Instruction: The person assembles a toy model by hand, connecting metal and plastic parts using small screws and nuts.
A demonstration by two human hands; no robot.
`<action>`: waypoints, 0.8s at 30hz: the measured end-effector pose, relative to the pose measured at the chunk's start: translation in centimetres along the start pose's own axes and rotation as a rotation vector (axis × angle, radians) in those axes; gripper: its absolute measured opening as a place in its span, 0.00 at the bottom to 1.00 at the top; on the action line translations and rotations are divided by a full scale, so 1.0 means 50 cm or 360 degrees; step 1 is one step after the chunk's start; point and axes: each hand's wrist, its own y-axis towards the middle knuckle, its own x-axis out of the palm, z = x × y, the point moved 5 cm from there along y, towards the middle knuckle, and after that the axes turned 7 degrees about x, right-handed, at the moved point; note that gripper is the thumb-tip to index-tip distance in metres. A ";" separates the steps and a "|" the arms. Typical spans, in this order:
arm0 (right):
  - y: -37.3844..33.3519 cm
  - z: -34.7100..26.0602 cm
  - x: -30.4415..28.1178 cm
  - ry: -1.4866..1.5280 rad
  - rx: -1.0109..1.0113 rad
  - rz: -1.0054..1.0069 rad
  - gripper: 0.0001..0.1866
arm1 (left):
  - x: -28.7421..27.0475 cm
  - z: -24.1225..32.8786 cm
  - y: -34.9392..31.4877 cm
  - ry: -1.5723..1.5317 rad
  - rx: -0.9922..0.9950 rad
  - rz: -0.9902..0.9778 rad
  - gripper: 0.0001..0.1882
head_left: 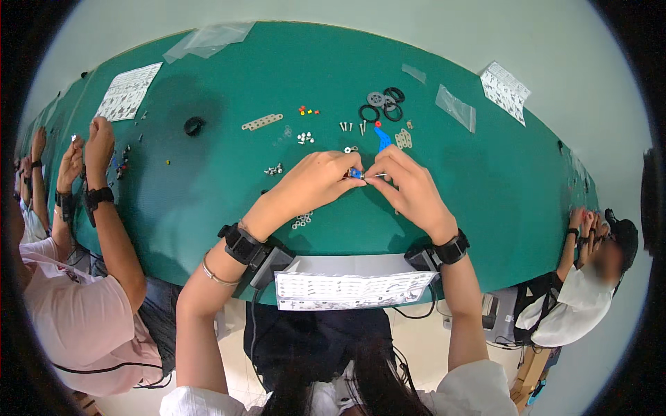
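My left grip (316,180) pinched a small blue part (356,173); my right grip (411,186) pinched a thin metal rod (377,175). Keeping both aligned seemed best.

Green table (520,201), right: we can pass over the wide stretch beyond our right hand (412,187).
Green table, left: we have a lane between our left hand (313,175) and a co-worker's forearm (115,239).
Parts ahead: blue piece (383,139), bolts (363,128) and grey wheel (375,99) stand in our way.
Near edge: a printed sheet (354,288) blocks us.
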 end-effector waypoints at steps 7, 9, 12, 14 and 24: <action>-0.001 0.003 0.009 0.0028 -0.0056 0.0039 0.09 | -0.002 -0.002 -0.001 0.0110 0.0065 0.0037 0.13; -0.002 0.007 0.010 0.0057 -0.0037 0.0058 0.09 | -0.003 -0.003 0.001 0.0090 0.0032 0.0031 0.13; -0.001 0.000 0.002 -0.0026 -0.0008 0.0065 0.09 | -0.005 -0.001 0.001 0.0063 0.0003 0.0029 0.12; -0.006 0.013 0.012 -0.0127 0.0306 -0.0201 0.08 | -0.003 0.000 0.001 0.0048 0.0012 0.0027 0.12; -0.013 0.040 0.027 -0.0095 0.0318 -0.0204 0.10 | -0.003 -0.008 0.000 0.0092 -0.0066 0.0021 0.13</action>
